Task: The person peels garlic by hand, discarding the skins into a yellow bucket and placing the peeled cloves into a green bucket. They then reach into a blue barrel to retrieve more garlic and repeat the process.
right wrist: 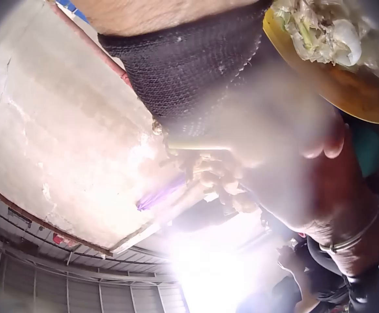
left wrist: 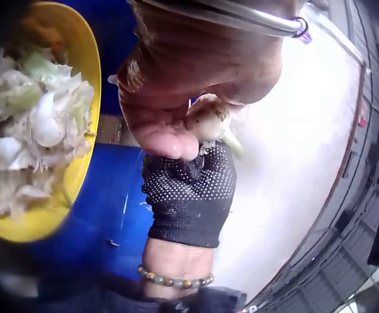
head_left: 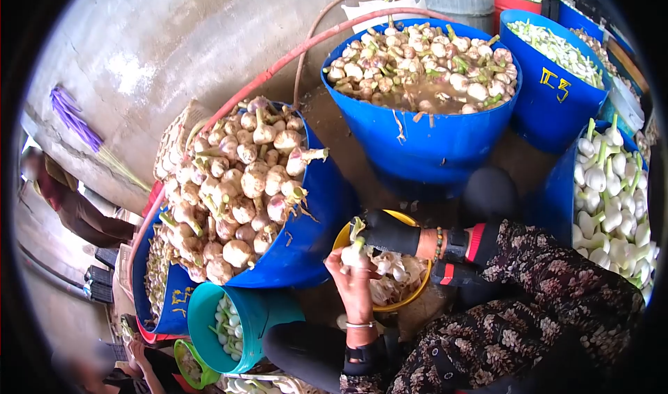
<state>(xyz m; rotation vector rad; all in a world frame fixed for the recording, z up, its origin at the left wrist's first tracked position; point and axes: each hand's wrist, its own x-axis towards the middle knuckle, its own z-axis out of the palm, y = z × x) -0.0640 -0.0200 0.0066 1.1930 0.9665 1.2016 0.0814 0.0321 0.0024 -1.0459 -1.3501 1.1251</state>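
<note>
1. Your left hand, bare with a bangle at the wrist, is curled round a garlic bulb and pinches it just above the near-left rim of the yellow bowl.
2. Your right hand, in a black dotted glove, closes on the top of that same bulb, directly over the yellow bowl; its fingers grip the bulb's stem end.
3. In the left wrist view the garlic bulb sits between your bare fingers and the gloved hand, touching both.
4. The yellow bowl holds peelings and pale skins, heaped inside it.
5. Left of the yellow bowl, a tilted blue tub is piled with unpeeled garlic, roots and stalks on.
6. Beyond the yellow bowl, a second blue tub holds garlic soaking in brownish water.
7. Right of the yellow bowl, another blue tub carries white, cleaned bulbs.
8. Near-left of the yellow bowl stands a teal bucket with peeled pieces inside.
9. The right wrist view is too washed out to show more of the grip.
</note>
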